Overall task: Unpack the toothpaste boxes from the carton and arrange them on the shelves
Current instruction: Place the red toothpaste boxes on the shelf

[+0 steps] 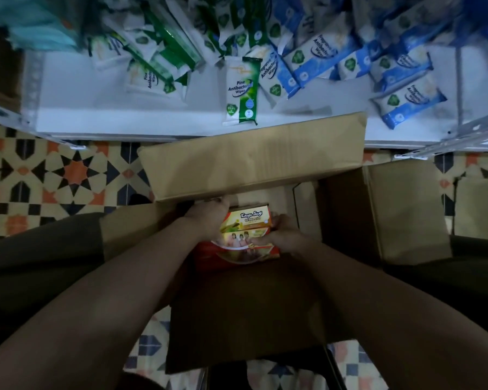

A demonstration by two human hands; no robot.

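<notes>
**Both hands on toothpaste boxes inside carton**

Left hand [209,213] grips the 9 o'clock end of the toothpaste boxes [247,230], fingers curled over the far edge. Right hand [283,235] grips the 3 o'clock end, thumb across the top. Boxes sit low inside the open carton [251,305], flaps folded out. At 12 o'clock, white shelf [124,114] carries green wipes packs [241,90] and blue wipes packs [406,99]. Patterned tile floor [54,175] at 9 o'clock.
</notes>
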